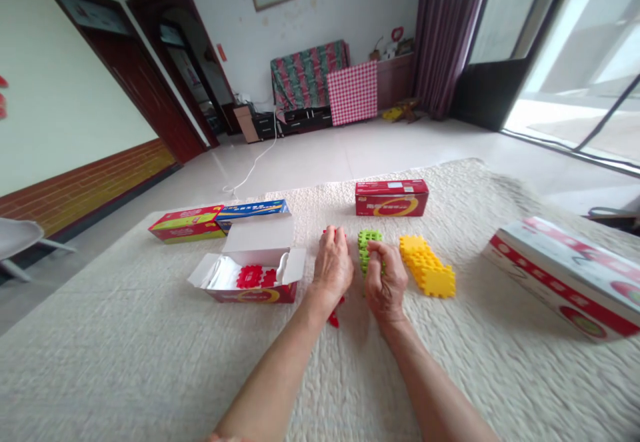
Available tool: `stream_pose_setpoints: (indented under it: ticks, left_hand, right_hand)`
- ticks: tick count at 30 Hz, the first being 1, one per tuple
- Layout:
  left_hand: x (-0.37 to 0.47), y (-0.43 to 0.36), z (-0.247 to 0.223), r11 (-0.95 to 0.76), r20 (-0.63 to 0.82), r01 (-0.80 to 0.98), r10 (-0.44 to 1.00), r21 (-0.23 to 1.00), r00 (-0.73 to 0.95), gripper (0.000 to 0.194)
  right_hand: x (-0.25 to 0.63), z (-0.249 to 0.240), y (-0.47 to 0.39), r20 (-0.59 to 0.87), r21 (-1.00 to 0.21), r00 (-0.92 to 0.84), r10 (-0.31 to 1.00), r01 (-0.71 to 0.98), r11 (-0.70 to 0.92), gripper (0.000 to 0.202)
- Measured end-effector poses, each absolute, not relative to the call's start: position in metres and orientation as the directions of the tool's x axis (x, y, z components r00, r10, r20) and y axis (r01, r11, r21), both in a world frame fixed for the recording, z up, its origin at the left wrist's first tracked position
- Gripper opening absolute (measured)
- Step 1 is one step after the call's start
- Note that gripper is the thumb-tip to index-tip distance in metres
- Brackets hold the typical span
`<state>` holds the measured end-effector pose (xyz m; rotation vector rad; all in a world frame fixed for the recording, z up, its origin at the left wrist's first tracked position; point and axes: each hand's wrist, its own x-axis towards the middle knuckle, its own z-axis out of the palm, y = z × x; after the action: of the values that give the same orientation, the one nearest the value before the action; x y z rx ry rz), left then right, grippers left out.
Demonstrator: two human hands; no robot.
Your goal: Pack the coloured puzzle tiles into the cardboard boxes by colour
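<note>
My left hand [334, 263] is closed, fingers curled down over red interlocking blocks [334, 318]. Bits of red show at its fingertips and below its palm; most is hidden under the hand. Right of it, my right hand [386, 281] is closed in a loose fist, partly covering a row of green interlocking blocks [369, 237]. Whatever is inside its fingers is hidden. Yellow interlocking blocks [427, 265] lie in a slanting row beside my right hand. To the left stands an open box [251, 295] with red blocks [249, 277] and white lining inside.
A closed red box [391, 201] stands behind the blocks. At the back left are a red-and-green box [187, 224] and a blue box [254, 210]. A large white-and-red carton [575, 275] sits at the right. Everything rests on a cream textured cover [165, 355].
</note>
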<state>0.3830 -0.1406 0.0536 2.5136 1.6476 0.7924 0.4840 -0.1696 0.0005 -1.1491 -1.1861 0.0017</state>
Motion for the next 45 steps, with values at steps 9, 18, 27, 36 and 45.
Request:
stream_pose_setpoints:
  ticks: [9,18,27,36,45]
  left_hand:
    - [0.364,-0.127,0.027,-0.361,0.357,0.911,0.892,0.198,0.276,0.045]
    - [0.352,-0.13,0.03,-0.302,0.323,0.938,0.916,0.168,0.237,0.034]
    - [0.344,-0.149,0.05,-0.452,0.22,0.854,0.888,0.258,0.404,0.038]
    - [0.339,-0.139,0.038,-0.542,0.04,0.798,0.833,0.262,0.552,0.034]
    - [0.341,-0.152,0.047,-0.556,-0.016,0.805,0.821,0.207,0.571,0.025]
  right_hand:
    - [0.483,0.004,-0.17,0.701,-0.71,0.456,0.548,0.521,0.474,0.022]
    - [0.481,0.004,-0.171,0.71,-0.701,0.447,0.545,0.53,0.477,0.021]
    - [0.481,0.003,-0.17,0.708,-0.702,0.446,0.547,0.532,0.474,0.021]
    - [0.482,0.001,-0.17,0.706,-0.703,0.442,0.553,0.53,0.475,0.021]
    - [0.483,0.0,-0.169,0.714,-0.693,0.427,0.555,0.545,0.472,0.022]
